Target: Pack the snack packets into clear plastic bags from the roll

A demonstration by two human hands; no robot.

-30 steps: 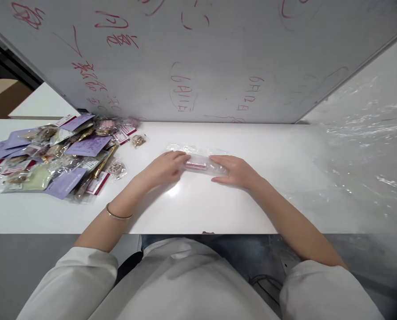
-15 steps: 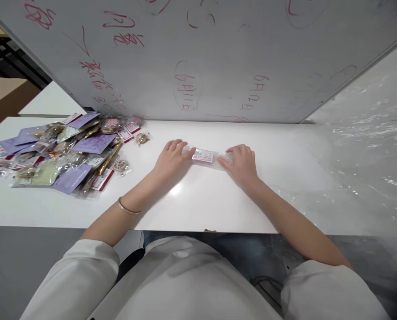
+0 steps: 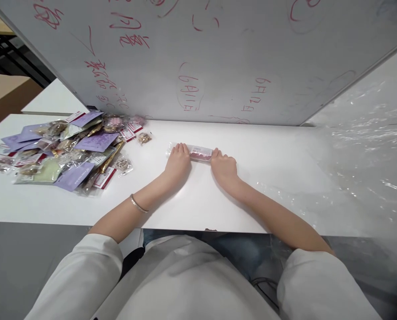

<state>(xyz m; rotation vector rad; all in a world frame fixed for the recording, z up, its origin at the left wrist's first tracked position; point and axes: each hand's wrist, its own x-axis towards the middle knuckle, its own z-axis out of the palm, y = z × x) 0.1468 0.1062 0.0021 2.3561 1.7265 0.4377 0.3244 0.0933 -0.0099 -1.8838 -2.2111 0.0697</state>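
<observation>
A clear plastic packet [image 3: 201,154] with reddish content lies lengthwise on the white table, between my two hands. My left hand [image 3: 179,161] presses on its left part, the fingers close together over the film; a bit of clear film sticks out to the left. At the packet's right end my right hand [image 3: 224,167] is closed with curled fingers round the edge. A thin bracelet [image 3: 139,204] circles my left wrist.
Many small packaged items [image 3: 68,151] are heaped on the left of the white table [image 3: 198,204]. A whiteboard [image 3: 225,58] with red writing stands behind. Clear plastic sheeting [image 3: 368,164] covers the right side. A cardboard box [image 3: 5,95] is at far left.
My right hand has moved left and curled closed at the packet's end. My left hand's fingers have drawn together. The packet has turned over, from its white label to a reddish side.
</observation>
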